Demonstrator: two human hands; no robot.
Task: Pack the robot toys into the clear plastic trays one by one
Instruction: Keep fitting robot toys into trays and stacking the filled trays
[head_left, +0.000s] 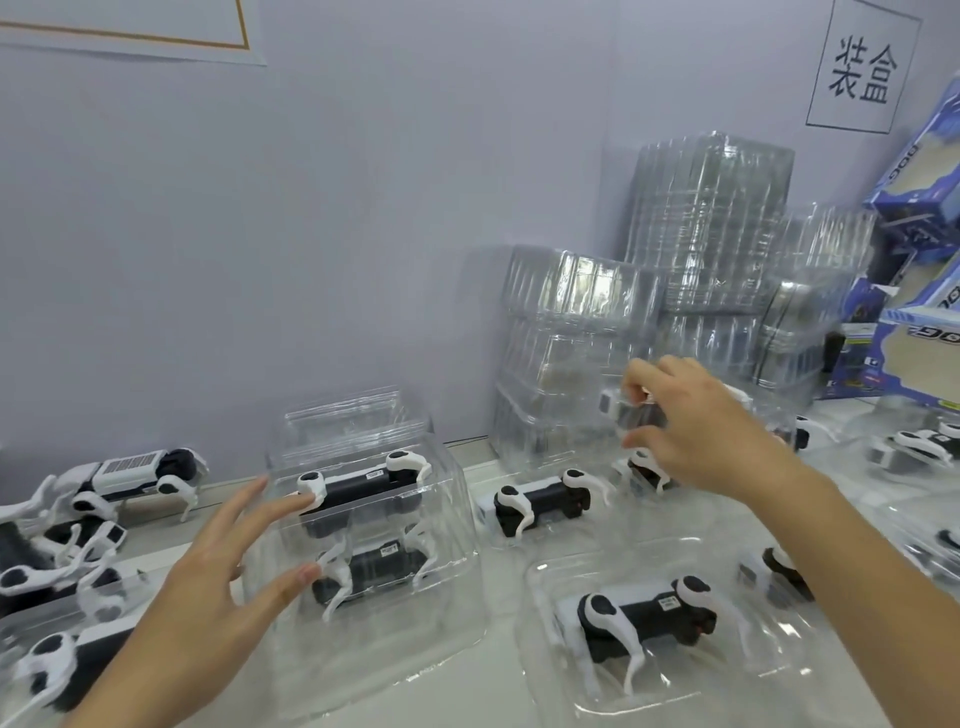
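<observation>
The robot toys looked like light, rigid moulded plastic with thin white legs that would likely snap or snag if pulled, so the safer hold was judged to be across the black body, not the limbs. The clear plastic trays seemed flimsy and slippery, likely to flex and skate on the tabletop (498, 691) unless steadied.

Taking the stacked pair of filled trays (363, 545) as the landmark: the left hand (218, 577) lay against its left wall, fingers straight and spread, grasping nothing, fingertips touching the clear plastic near the upper toy's white shoulder. The right hand (696, 426) was well to the right of and beyond that stack, wrist raised, fingers curled down around a blurred robot toy (631, 413). Its grip appeared clenched on the toy's dark body.

Another robot toy (649, 618) sat in an open tray (550, 670) just right of the landmark, nearer the person. Loose toys (130, 480) lay to its left, and tall stacks of empty trays (576, 332) stood behind it to the right
</observation>
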